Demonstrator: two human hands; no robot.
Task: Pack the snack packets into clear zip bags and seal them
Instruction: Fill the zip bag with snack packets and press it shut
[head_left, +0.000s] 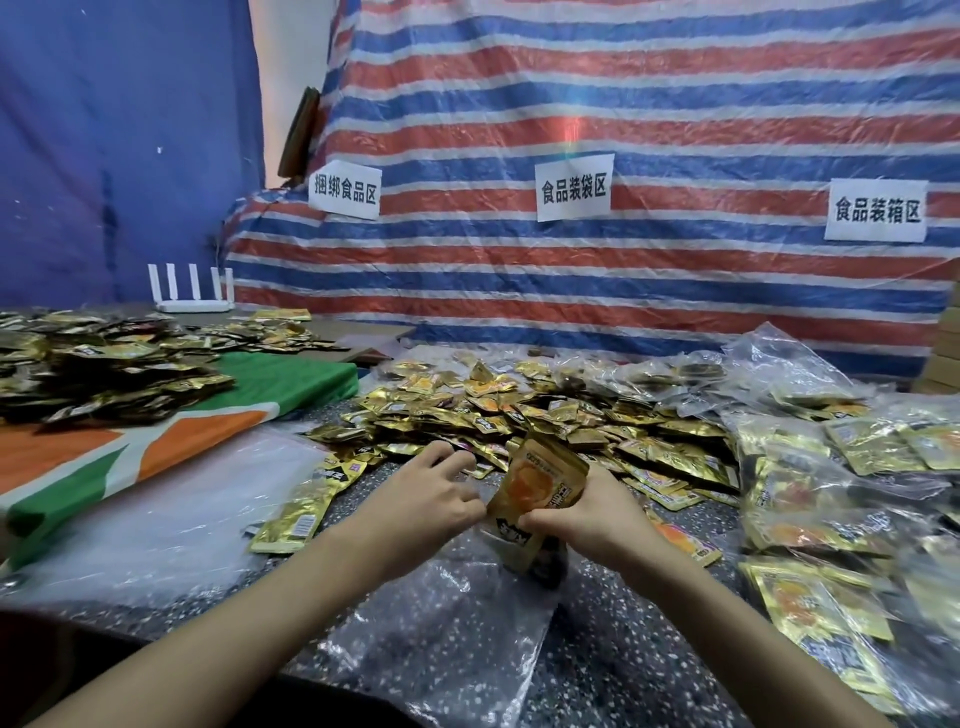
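My right hand (587, 514) grips a small stack of gold snack packets (540, 488) with an orange picture, held upright and partly pushed into the mouth of a clear zip bag (467, 623) that lies on the speckled table. My left hand (421, 499) pinches the bag's opening beside the packets. A large loose heap of gold packets (519, 410) lies just beyond both hands.
Filled clear bags of packets (831, 493) pile up on the right. Empty clear bags (171, 514) lie at the left, next to a green, orange and white cloth (156, 452) bearing another packet heap (104, 374). A striped tarp (623, 156) with paper signs hangs behind.
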